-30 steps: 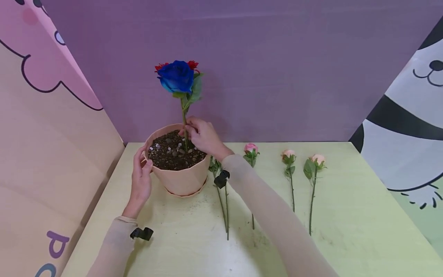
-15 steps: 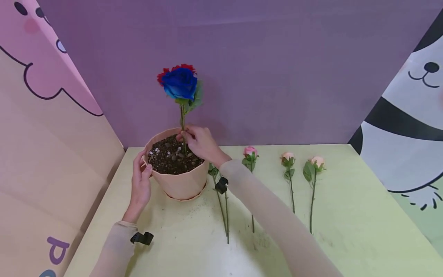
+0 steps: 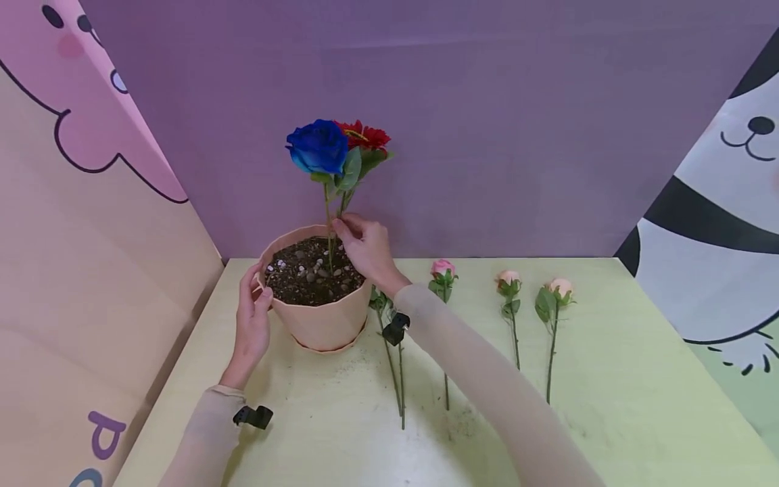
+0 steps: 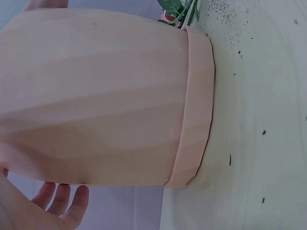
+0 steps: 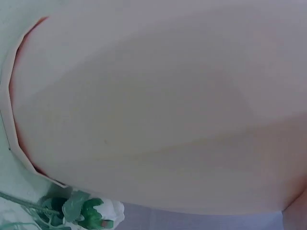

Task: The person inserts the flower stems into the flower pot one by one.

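A pale pink flowerpot [image 3: 322, 321] filled with dark, pebbly soil [image 3: 298, 281] stands on a saucer at the table's left. My left hand [image 3: 251, 331] holds its left side, thumb at the rim; in the left wrist view its fingertips [image 4: 79, 203] lie along the pot's side. A blue rose [image 3: 318, 147] stands upright, its stem reaching into the soil. Behind it a red flower [image 3: 368, 137] leans right, and my right hand [image 3: 368, 250] pinches its stem above the soil. The stem's lower end is hard to make out. In the right wrist view the pot wall [image 5: 153, 105] hides the fingers.
Right of the pot lie two stems [image 3: 395, 379], partly under the right forearm. Further right are a pink rose [image 3: 442, 269] and two peach roses, one nearer [image 3: 508, 279] and one farther right [image 3: 560, 289]. A purple backdrop [image 3: 487, 135] rises behind the table.
The red flower has come out from behind the blue rose and shifted right, with my right hand moving slightly right too. My left hand has stayed on the pot.
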Demonstrator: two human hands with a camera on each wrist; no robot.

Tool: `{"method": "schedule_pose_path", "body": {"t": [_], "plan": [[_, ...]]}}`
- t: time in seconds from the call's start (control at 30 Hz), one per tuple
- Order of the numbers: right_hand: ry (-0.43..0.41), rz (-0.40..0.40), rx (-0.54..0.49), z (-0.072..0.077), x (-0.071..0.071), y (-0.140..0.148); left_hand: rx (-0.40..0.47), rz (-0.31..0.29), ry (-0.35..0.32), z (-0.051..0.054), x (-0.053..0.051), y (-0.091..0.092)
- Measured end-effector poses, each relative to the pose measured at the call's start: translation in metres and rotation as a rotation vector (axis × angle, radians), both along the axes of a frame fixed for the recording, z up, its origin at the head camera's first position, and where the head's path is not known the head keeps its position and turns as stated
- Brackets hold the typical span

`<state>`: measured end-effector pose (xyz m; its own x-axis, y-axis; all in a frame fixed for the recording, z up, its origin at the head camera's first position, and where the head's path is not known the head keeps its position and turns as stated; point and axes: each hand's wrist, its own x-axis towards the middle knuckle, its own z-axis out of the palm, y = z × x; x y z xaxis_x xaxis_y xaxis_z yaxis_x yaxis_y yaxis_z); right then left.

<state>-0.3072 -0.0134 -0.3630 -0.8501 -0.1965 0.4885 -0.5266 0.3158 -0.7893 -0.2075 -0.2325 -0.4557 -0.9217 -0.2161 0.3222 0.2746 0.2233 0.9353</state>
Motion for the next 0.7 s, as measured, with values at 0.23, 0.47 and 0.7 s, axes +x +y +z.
{"method": "schedule_pose_path", "body": {"t": [0.23,0.47,0.7], "plan": [[-0.047,-0.012,-0.067,0.003,0.002,0.002,-0.015,0.004,-0.011,-0.002,-0.002,-0.001],[-0.067,0.001,-0.05,0.013,0.003,0.006,-0.003,-0.009,0.009,-0.004,-0.002,0.0],[-0.154,0.0,-0.04,0.017,0.001,0.019,-0.024,0.009,0.007,-0.005,-0.003,-0.001]]}}
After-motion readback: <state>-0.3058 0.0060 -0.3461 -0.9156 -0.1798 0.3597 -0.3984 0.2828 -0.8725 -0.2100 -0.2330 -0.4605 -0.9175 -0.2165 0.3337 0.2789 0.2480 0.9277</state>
